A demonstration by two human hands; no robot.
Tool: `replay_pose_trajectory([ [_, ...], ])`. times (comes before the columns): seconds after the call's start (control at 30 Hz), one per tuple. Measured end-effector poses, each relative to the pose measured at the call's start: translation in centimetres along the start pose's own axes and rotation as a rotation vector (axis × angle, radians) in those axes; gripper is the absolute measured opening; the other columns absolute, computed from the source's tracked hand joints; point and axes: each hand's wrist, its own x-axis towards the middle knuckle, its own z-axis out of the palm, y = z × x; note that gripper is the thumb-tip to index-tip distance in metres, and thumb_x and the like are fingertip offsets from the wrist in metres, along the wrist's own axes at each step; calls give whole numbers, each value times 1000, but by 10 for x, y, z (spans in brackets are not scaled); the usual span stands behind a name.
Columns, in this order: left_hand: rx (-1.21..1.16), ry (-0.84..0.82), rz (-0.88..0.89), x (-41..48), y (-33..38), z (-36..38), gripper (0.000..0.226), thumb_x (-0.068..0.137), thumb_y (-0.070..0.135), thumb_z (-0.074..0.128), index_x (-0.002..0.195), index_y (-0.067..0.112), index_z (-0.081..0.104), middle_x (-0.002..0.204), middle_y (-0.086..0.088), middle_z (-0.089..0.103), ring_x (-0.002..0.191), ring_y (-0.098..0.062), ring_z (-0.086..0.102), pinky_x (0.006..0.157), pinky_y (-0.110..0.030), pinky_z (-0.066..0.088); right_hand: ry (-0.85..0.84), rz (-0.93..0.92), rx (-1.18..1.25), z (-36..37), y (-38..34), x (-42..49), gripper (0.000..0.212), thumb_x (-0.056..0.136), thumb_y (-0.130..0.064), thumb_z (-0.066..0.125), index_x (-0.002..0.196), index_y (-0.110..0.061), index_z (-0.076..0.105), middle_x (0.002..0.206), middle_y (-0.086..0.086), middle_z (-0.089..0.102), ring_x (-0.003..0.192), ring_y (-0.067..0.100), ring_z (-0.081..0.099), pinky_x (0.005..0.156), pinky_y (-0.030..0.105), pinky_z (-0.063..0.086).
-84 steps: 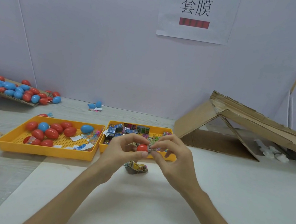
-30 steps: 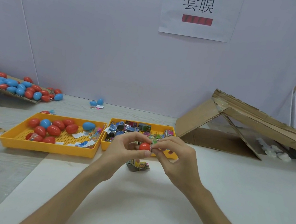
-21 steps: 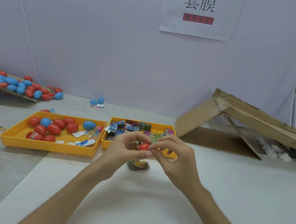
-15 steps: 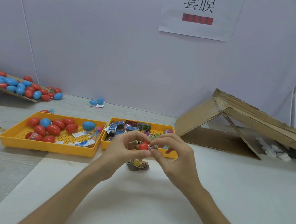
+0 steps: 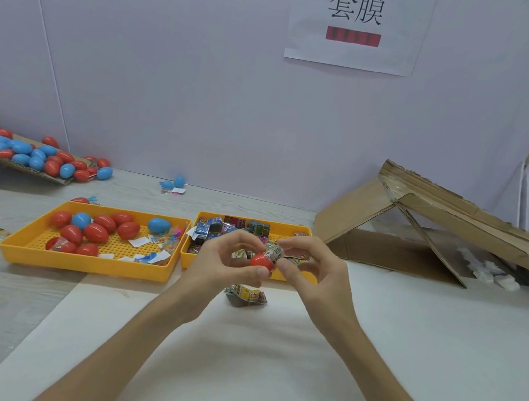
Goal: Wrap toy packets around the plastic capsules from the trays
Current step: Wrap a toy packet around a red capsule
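White tabletop [image 5: 260,390], lilac wall behind, printed sign [image 5: 353,23] taped up.

Against the frame half a second back: both hands are kept in the same spot over the front rim of the right tray [image 5: 254,222]. The toy packet [image 5: 275,252] was then seen beside the red capsule [image 5: 261,261]; it is now seated over the capsule's upper right end, with only the lower left of the red shell exposed. Whether it is wrapped fully round cannot be told, since the far side is hidden.

Left hand [image 5: 229,260]: fingers curled, capsule pinched between the thumb below and the index finger arched over the top. Right hand [image 5: 317,273]: thumb and index fingertips [image 5: 285,246] closed on the packet, remaining fingers loosely curled behind.

Capsule and packet are held in the air, above the right tray, which is filled with printed packets. One spare packet [image 5: 246,294] is left on the table just below the hands. Red and blue capsules are kept in the left tray [image 5: 82,267]. More capsules are piled on a cardboard sheet [image 5: 51,178] far left. A cardboard ramp [image 5: 461,217] is propped at right.
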Motion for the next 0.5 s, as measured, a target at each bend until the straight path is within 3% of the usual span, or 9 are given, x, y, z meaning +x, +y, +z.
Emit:
replay_pose_trajectory([
  [0.13,58,16,-5,0,0,0,29,68,21,86,93,26,72,98,1,72,88,-26,71,71,-31,60,19,-14,-21,-1,-1,1,19,84,-20,73,102,-26,73,102,-9,70,98,13,66,75,18,49],
  [0.3,71,8,-1,-1,0,0,30,71,17,86,96,19,71,92,0,72,82,-18,68,63,-26,56,11,-170,-229,-1,4,0,9,84,-18,76,92,-21,78,100,-10,65,105,16,63,72,34,51],
  [0.5,88,5,-15,-1,1,1,27,69,23,90,91,30,75,96,4,72,87,-19,69,64,-26,57,6,-201,-255,-1,4,-1,7,84,-14,78,86,-21,76,96,-4,65,96,17,64,65,36,49],
])
